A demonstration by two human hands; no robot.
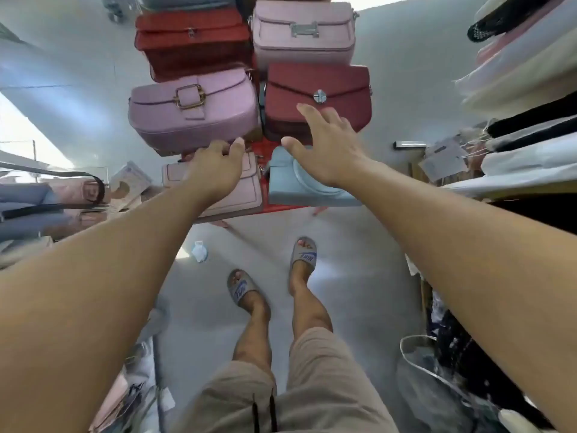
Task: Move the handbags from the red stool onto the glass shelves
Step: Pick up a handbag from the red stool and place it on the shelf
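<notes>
**Red stool (281, 209) carrying six handbags (218, 126), both grips reaching in**

The six are lying piled on the stool in three rows of two, each showing its front face to the camera. Every one is lying with its long axis running side to side across the view and its flap edge pointing away from the person.

The left grip (215, 165) is resting over the top edge of the plain, flat pale pink bag (243, 192). Its fingers are curling into the gap just short of the pink buckle bag (193, 101); whether they are pinching either bag cannot be told.

The right grip (324, 145) is reaching in with fingers straight and spread apart, holding nothing. Its palm is lying over the far corner of the light blue bag (299, 185). Its fingertips are lying over the maroon bag (315, 85), which is showing a round silver clasp on a pointed flap.

Beyond the left grip, past the rounded buckle bag, a bright red bag (193, 42) is lying. Beyond the right grip, past the maroon one, a boxy pink clasp bag (303, 48) is showing a silver bar.

That is making three pink, two red-toned and one light blue.

Nearer the person than both grips, two feet are standing on the grey floor (359, 260) in two grey slides (242, 289). To the right of the right grip, folded fabrics (524, 89) are lying stacked.
</notes>
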